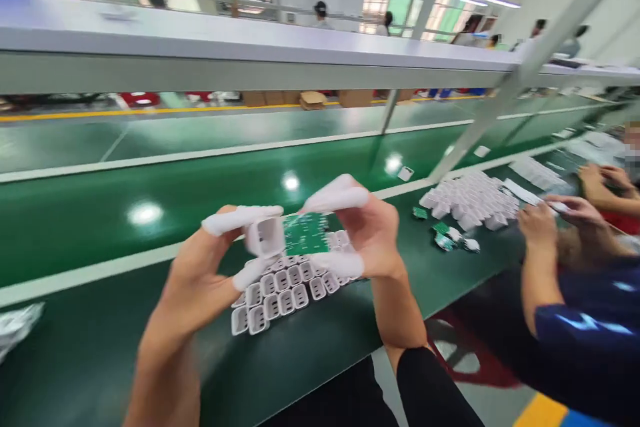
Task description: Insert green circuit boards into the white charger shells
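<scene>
Between the white-covered thumb and finger of my left hand (200, 280) is a small white plastic housing (266, 237), its open side turned to the right. My right hand (370, 230), with white covers on its fingertips too, grips a green circuit board (306, 235) by its right side. The board's left edge is right at the housing's opening; whether it has entered cannot be made out. Below both hands, rows of similar white housings (285, 301) lie on the dark green table (280, 373), their open sides up. My hands partly cover these rows.
A pile of white housings (470, 197) lies to the right, with several small green boards (444, 240) before it. Co-workers' hands (555, 213) work farther right. A slanted metal post (460, 140) and a long raised shelf (250, 40) stand beyond. A silvery bag (19, 327) lies far left.
</scene>
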Demonstrator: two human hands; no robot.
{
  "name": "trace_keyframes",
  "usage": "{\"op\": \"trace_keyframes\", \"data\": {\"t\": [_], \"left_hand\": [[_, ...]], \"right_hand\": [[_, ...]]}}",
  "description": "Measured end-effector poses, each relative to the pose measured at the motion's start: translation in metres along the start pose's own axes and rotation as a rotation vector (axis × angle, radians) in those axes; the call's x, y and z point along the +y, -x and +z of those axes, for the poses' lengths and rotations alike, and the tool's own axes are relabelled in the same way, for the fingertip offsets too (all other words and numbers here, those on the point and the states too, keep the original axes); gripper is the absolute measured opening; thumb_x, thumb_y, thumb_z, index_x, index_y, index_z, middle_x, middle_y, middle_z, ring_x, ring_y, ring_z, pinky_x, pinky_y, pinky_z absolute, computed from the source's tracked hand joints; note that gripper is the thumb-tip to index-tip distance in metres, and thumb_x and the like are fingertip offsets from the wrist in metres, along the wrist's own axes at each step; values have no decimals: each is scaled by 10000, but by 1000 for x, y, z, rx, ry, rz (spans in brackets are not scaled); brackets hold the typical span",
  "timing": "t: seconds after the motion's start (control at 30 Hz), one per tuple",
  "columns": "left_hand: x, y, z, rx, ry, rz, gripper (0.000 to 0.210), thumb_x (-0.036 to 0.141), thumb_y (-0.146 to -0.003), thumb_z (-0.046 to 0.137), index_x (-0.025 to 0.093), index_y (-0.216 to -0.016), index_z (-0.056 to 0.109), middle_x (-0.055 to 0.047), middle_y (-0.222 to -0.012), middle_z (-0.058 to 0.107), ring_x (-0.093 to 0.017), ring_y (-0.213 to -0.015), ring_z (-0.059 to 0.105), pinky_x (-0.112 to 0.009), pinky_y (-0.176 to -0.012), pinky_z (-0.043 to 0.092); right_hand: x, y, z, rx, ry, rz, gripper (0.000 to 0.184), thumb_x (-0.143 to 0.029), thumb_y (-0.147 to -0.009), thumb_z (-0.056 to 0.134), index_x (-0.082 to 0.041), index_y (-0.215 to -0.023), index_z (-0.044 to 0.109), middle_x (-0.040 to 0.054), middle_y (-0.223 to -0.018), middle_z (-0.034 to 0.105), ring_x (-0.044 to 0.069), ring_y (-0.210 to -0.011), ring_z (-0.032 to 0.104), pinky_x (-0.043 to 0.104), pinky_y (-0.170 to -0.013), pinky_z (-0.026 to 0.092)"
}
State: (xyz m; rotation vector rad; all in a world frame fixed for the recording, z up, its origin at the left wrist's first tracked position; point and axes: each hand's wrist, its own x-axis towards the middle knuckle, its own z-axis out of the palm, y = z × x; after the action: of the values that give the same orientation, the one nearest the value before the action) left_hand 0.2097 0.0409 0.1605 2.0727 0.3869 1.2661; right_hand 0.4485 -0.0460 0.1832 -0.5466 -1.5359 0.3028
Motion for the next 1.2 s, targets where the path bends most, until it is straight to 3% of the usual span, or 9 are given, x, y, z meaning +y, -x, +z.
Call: {"op": "trace_keyframes", "data": {"t": [0.1, 0.3, 0.5, 0.67, 0.93, 1.2], "left_hand": [[-1, -1, 5, -90, 124, 9, 683, 75, -896, 832, 330, -1516, 701, -105, -1346, 730, -232, -1155, 751, -407, -1022, 711], [3, -3, 8, -92, 194, 57, 631, 20, -925, 773, 285, -1491, 691, -107, -1321, 691, -209, -1112, 715, -373, -960, 715], [3, -4, 4, -123, 218, 82, 629, 25, -943, 732, 287, -1512, 672, -110, -1349, 688, -236, -1193, 715, -406, -986, 728], [1, -3, 3, -125, 184, 92, 672, -4, -916, 737, 278, -1522, 661, -135, -1425, 695, -285, -1345, 695, -408, -978, 737], [2, -3, 4, -136, 172, 74, 660, 30, -935, 756, 289, -1534, 663, -134, -1433, 699, -280, -1314, 719, -407, -976, 730], [0, -4, 4, -154, 169, 87, 668, 44, -952, 754, 288, -1565, 646, -139, -1398, 696, -279, -1278, 726, -404, -945, 727]], "right_hand": [[-2, 5, -3, 36, 48, 26, 571, -261, -814, 978, -304, -1353, 795, 83, -1136, 790, 261, -1010, 763, 462, -813, 748], [5, 10, 2, -27, 94, 14, 690, -152, -766, 960, -336, -1410, 796, 80, -1177, 815, 293, -1029, 791, 481, -775, 751], [7, 9, 8, -50, 181, -51, 670, -300, -814, 1009, -348, -1442, 782, 70, -1204, 812, 289, -1020, 803, 499, -784, 743], [4, 9, 9, -67, 217, -24, 695, -238, -812, 992, -391, -1454, 777, 65, -1197, 813, 298, -1024, 806, 520, -796, 737], [3, 14, 7, -75, 353, 48, 635, -347, -854, 920, -529, -1436, 743, 62, -1131, 799, 345, -1061, 816, 522, -763, 737], [3, 9, 8, -80, 285, -60, 638, -222, -833, 941, -345, -1438, 782, 87, -1147, 801, 292, -991, 801, 480, -750, 743]]}}
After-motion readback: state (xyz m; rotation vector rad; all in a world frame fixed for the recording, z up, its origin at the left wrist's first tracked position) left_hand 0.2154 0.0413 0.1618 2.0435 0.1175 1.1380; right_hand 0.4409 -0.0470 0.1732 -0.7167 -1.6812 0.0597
